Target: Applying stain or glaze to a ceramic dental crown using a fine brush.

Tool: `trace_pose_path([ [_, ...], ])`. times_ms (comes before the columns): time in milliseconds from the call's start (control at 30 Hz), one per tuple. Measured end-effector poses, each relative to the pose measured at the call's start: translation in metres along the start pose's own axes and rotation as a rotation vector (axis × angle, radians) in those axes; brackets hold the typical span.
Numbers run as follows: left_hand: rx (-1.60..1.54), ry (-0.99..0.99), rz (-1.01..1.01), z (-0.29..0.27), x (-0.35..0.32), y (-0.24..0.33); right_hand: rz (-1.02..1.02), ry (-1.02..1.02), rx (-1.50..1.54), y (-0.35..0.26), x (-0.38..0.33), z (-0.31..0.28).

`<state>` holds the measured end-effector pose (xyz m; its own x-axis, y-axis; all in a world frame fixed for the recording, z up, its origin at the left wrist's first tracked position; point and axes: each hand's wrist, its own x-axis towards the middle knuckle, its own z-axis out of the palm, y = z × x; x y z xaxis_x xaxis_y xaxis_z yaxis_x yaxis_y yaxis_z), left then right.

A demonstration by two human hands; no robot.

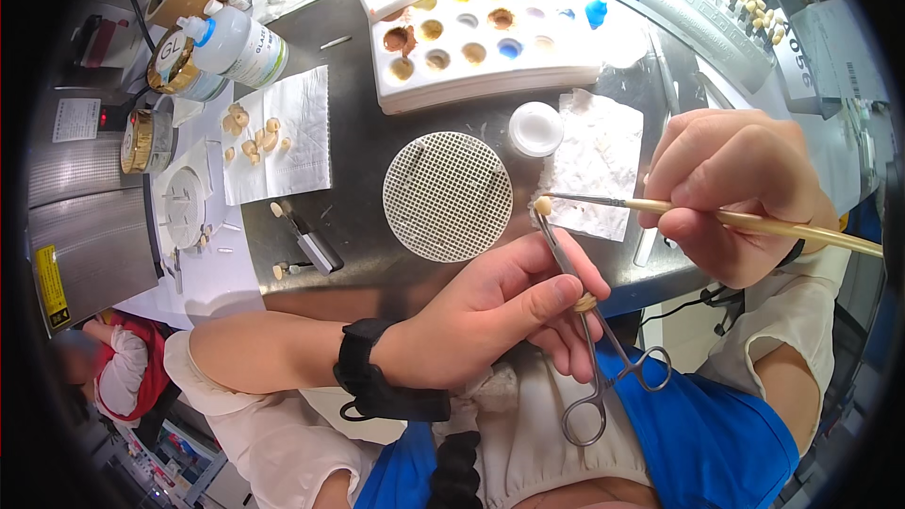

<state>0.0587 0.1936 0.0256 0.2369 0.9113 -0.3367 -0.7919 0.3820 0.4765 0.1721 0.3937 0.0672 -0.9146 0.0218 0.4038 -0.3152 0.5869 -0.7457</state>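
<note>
My left hand (514,306) grips a pair of steel locking forceps (598,351), whose ring handles hang toward my lap. Their jaws hold a small cream-coloured dental crown (544,208) above the bench's front part. Pinched in my right hand (740,184) is a thin wooden-handled paintbrush (801,230). Its dark fine tip points left and meets or nearly meets the top of the crown; actual contact is too small to tell. Behind the crown lie a crumpled white paper towel (599,155) and a small round white jar (535,128). A round honeycomb firing tray (448,196) lies left of the crown.
A white palette (490,92) with coloured wells stands at the back. Several tooth-coloured pieces (253,147) rest on a white tissue (304,113) at left, near a blue-capped bottle (236,47). Clips with crowns (311,243) lie on the bench. Another person (123,368) sits lower left.
</note>
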Motion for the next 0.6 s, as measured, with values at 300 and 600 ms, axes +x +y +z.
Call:
trace_pose_path([
  [300,0.006,0.002,-0.005,-0.0001,0.0001,0.001,0.001,-0.038,0.077,0.0,0.0003,-0.0038],
  [600,0.017,0.006,-0.004,-0.0006,-0.0004,0.0006,0.021,-0.108,0.025,-0.0044,-0.0004,-0.0064],
])
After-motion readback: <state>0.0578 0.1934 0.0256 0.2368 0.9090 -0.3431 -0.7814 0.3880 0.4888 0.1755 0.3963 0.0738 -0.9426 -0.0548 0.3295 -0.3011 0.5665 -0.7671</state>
